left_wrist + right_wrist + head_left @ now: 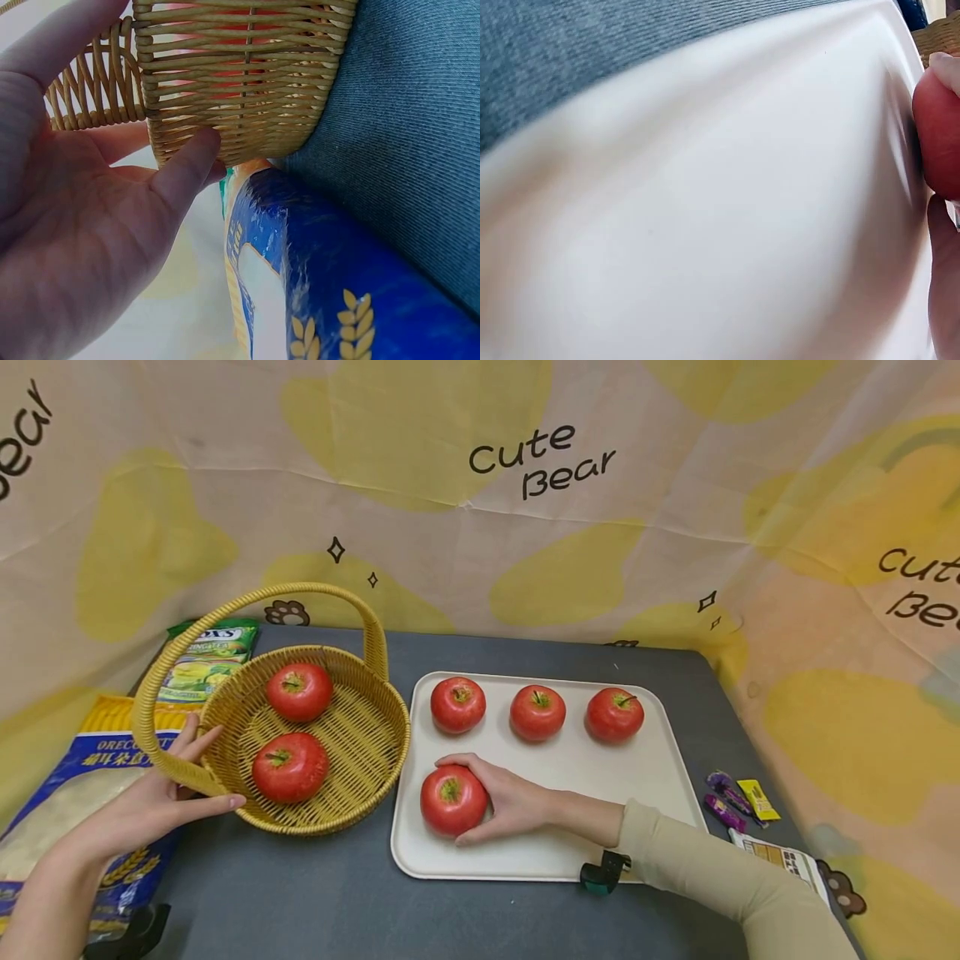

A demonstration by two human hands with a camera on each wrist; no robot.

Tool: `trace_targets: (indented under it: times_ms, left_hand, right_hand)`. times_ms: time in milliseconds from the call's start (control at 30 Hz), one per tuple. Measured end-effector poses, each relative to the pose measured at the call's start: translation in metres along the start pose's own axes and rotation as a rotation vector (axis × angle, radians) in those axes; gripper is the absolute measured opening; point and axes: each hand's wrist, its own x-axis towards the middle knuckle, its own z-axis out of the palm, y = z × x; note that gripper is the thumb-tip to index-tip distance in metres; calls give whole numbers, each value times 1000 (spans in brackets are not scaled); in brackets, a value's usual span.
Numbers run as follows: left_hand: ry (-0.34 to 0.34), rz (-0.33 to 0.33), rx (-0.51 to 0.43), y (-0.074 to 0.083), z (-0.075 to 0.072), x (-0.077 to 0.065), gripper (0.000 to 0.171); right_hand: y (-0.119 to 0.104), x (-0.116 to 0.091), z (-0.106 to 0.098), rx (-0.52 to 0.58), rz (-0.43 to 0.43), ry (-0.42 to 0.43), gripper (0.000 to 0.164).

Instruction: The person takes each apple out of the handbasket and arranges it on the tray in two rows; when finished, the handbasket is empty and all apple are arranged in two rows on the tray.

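Observation:
My right hand (510, 793) grips a red apple (453, 800) at the front left of the white tray (645, 768), fingers over its far side and thumb on the near side. In the right wrist view that apple (936, 142) shows only at the right edge. Three more apples (537, 712) stand in a row along the tray's back. To the left is a yellow wicker basket (360, 743) with an arched handle and two apples (291, 767) inside. My left hand (146, 797) holds the basket's left side where the handle meets the rim; the left wrist view shows its fingers round the wicker (240, 90).
A blue and white bag (82, 793) lies left of the basket, under my left forearm, with a green packet (213, 652) behind it. Small purple and yellow wrapped sweets (726, 793) and a white packet (780, 856) lie right of the tray. A printed cloth (450, 527) hangs behind the table.

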Motion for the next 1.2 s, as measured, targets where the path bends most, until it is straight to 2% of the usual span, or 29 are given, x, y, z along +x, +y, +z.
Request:
trace_targets:
  times_ms: [300, 533, 667, 767, 933, 1067, 1200]
  left_hand:
    - [2, 4, -3, 2, -1, -1, 101]
    - [3, 20, -42, 3, 0, -2, 109]
    - [-6, 27, -74, 4, 0, -2, 113]
    - [-9, 36, -73, 4, -1, -1, 114]
    - [-5, 62, -43, 4, -1, 2, 116]
    - [-7, 65, -46, 3, -2, 3, 117]
    - [6, 83, -51, 1, -3, 2, 116]
  right_hand:
    - [-1, -2, -2, -1, -1, -44, 90]
    - [-5, -3, -9, 3, 14, -60, 88]
    - [-9, -1, -17, -9, -13, -53, 79]
    - [-15, 5, -27, -3, -51, -30, 62]
    - [-28, 27, -45, 46, -107, 0, 31]
    - [-42, 57, -56, 113, -81, 5, 27]
    - [-57, 99, -62, 162, -57, 6, 27]
